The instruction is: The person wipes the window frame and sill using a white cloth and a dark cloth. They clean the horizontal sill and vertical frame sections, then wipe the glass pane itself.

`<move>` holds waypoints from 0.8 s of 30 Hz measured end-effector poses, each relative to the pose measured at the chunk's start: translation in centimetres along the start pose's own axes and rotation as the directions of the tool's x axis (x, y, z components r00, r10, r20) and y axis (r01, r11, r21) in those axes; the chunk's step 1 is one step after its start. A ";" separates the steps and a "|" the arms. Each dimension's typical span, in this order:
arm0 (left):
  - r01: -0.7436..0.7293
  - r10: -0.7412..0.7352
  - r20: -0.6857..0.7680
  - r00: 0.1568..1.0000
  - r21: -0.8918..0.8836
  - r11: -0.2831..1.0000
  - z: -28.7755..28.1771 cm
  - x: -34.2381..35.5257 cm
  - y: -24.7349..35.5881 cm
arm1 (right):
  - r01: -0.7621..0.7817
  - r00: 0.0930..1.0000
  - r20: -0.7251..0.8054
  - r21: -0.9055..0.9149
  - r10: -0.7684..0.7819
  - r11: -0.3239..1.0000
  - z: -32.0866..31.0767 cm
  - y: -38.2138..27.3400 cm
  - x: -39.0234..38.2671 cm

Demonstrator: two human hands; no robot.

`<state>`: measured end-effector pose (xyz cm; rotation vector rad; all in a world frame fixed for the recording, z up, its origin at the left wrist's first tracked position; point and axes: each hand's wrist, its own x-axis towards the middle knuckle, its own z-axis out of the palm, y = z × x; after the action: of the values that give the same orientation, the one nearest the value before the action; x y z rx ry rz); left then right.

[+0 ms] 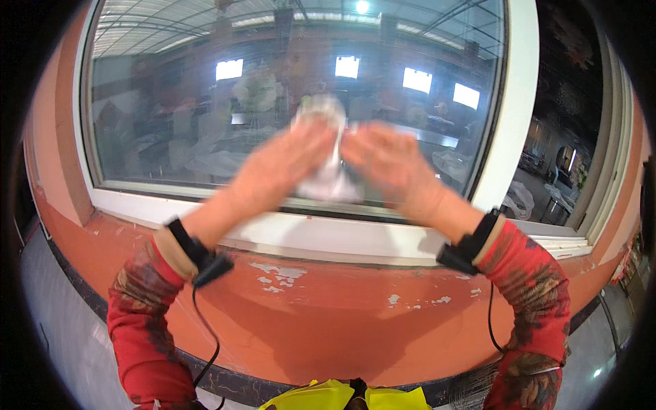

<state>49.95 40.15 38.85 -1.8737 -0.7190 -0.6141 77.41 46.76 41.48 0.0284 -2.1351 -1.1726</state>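
Both hands are raised in front of a large window pane (184, 130) at the lower middle of the glass. A white cloth (331, 184) is located there: its upper part shows above the left fingertips, and its lower part spreads toward the bottom rail of the white window frame (321, 236).

Left hand (283, 160): angled up and to the right, fingers extended and close together, laid over the cloth. From where I stand, blur hides the fingertips; I cannot tell whether the fingers grip the cloth or only press it flat.

Right hand (389, 160): angled up and to the left, fingers roughly straight with little spread, tips at the right edge of the cloth. Blur prevents confirming whether it holds the cloth or merely lies alongside.

Each wrist carries a black strap, the left strap (188, 246) and the right strap (471, 246), with a thin cable hanging below each. Sleeves are red and patterned; a yellow vest (321, 396) shows at the lower edge.

The pane reflects bright rectangular openings and a ribbed roof. Below the frame, the orange-red wall (328, 328) has pale patches of chipped paint.
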 end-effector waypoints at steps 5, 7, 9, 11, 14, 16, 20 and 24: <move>-0.195 0.200 0.123 0.972 -0.050 0.979 -1.6 -6.0 -1.8 | 0.422 0.886 0.201 0.028 -0.419 0.906 -0.6 -0.3 -1.6; -0.019 -0.014 0.170 0.985 0.192 0.981 -3.5 -6.4 -7.7 | 0.294 0.949 0.167 -0.169 -0.266 0.941 -1.6 3.0 0.7; 0.223 -0.172 -0.217 0.961 0.234 0.946 -6.0 -5.4 -15.5 | 0.061 0.997 -0.030 -0.328 -0.075 0.943 -3.8 8.4 4.2; 0.493 -0.363 -0.437 0.823 0.234 0.838 -9.0 -4.3 -21.9 | -0.121 0.926 -0.377 -0.368 -0.029 0.922 -5.4 13.5 8.6; 0.550 -0.623 -0.525 0.580 -0.312 0.775 -8.3 -3.5 -24.3 | -0.350 0.813 -0.566 -0.293 0.133 0.890 -4.2 14.7 11.2; 0.566 -0.441 -0.589 0.677 0.034 0.824 -5.7 -3.1 -20.8 | -0.300 0.869 -0.475 -0.281 0.140 0.912 -1.5 11.6 11.7; 0.187 -0.165 -0.173 0.971 0.121 0.975 -2.6 -7.1 -7.5 | 0.122 0.983 -0.130 -0.069 -0.130 0.990 3.9 -1.1 8.5; -0.008 0.005 0.233 0.973 0.010 1.000 -3.9 -13.9 -3.5 | 0.324 0.925 0.146 0.181 -0.351 0.928 4.4 -4.9 5.2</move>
<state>37.40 34.80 32.96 -1.9570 -0.8647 -0.3881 69.48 45.37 39.13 0.3930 -2.4432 -1.2361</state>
